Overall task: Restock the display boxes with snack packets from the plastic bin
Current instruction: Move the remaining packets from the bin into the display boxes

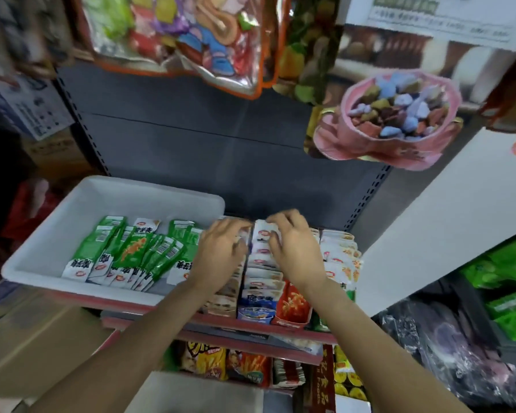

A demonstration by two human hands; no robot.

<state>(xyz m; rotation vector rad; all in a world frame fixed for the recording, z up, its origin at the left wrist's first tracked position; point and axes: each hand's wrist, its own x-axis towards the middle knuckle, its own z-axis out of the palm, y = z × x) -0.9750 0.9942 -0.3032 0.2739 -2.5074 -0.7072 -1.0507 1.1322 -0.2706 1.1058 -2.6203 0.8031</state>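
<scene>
Shop shelf carries the white bin beside the display boxes. Both my hands work at the back of the boxes: left hand presses among the rows, fingers curled; right hand pinches a white packet. Boxes look nearly full; many green packets are left in the bin.

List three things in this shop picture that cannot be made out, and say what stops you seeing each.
- Head view: packets under the left hand and right hand, hidden by the hands.
- Head view: lettering on the green packets in the white bin, too small.
- Head view: hanging bags at the top, blurred and cut off by the edge.
</scene>
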